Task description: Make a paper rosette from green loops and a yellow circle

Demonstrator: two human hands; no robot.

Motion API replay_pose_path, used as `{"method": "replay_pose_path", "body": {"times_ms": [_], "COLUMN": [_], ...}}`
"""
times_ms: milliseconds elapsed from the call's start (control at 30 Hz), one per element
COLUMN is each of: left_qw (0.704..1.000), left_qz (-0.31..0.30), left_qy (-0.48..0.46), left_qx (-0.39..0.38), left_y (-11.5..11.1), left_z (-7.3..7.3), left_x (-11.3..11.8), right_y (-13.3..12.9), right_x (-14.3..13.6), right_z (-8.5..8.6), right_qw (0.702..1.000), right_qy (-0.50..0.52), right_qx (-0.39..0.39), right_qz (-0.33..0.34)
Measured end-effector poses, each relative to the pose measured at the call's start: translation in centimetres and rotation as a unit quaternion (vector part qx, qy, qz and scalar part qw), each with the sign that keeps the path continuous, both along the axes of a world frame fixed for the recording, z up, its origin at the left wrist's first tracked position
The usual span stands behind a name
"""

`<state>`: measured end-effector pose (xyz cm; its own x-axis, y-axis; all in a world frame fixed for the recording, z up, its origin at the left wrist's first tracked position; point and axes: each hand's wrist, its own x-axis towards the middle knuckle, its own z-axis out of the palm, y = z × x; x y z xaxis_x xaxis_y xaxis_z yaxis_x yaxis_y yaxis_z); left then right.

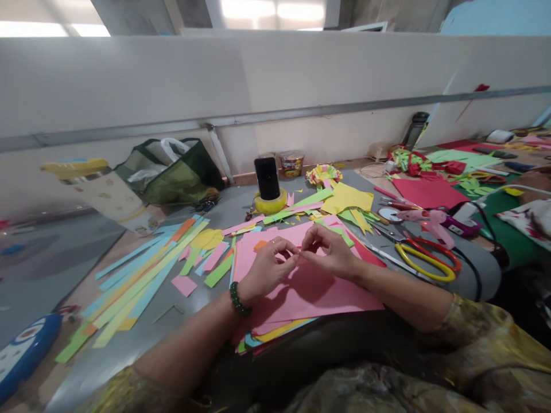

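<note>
Pink paper (pixel 318 295) lies flat on top of a stack of coloured sheets (pixel 282 332) on the grey tabletop (pixel 198 312), directly below the 2 hands. It should be very light and fairly stiff for its thickness, like craft card, with a dry surface that probably slips over the sheet below if pushed sideways. It will likely crease under a hard pinch and tear if pulled across an edge, so the safest hold is at 2 opposite edges, or at the near corners, with flat fingers.

Its face is plain, matte pink, dulled by the shadow of the hands; the near edge looks straight, with yellow, blue and green edges showing unevenly beneath. A red sheet (pixel 365 253) shows at its right, and a small orange scrap (pixel 260 245) lies by the left hand (pixel 271 268).

The left hand and the right hand (pixel 331 252) meet above the pink surface, thumbs and index fingers drawn narrow, tip to tip. I cannot tell whether anything tiny is pinched between them.
</note>
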<state>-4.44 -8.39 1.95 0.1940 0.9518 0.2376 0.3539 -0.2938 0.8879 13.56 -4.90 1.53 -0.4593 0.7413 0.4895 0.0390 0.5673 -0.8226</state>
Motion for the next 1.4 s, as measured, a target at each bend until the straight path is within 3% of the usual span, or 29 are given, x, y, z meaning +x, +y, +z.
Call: {"method": "replay_pose_path", "body": {"times_ms": [133,300,467,600,733,900,1100,1267,1400], "left_qw": [1.0,0.993,0.956,0.935,0.915,0.892,0.911,0.933,0.95], "left_qz": [-0.001,0.118,0.188,0.182,0.147,0.126,0.124,0.125,0.131], "left_qy": [-0.013,-0.002,0.225,0.306,0.374,0.429,0.39,0.335,0.283], "left_qx": [-0.019,0.018,0.009,-0.009,-0.043,-0.063,-0.055,-0.028,0.001], "left_y": [-0.1,1.6,3.5,3.6,3.2,2.9,3.2,3.5,3.5], "left_z": [0.4,1.2,1.1,1.2,1.6,1.6,0.9,0.5,0.3], "left_x": [-0.2,-2.7,-4.9,-5.5,-5.7,-5.8,-5.8,-5.6,-5.3], "right_y": [0.5,2.3,3.2,3.3,3.6,3.8,3.1,2.1,1.6], "right_x": [0.4,1.6,2.1,2.3,2.7,3.2,3.7,4.2,5.0], "right_z": [0.6,1.4,0.6,-0.2,-0.2,0.2,0.9,1.8,2.3], "right_qw": [0.999,0.988,0.985,0.965,0.942,0.946,0.954,0.934,0.917], "right_qy": [0.017,0.086,-0.032,-0.21,-0.269,-0.188,-0.055,0.004,0.01], "right_qx": [-0.039,-0.107,-0.145,-0.084,0.017,0.137,0.173,0.204,0.259], "right_qz": [0.003,-0.07,-0.088,-0.131,-0.201,-0.226,-0.239,-0.295,-0.304]}}
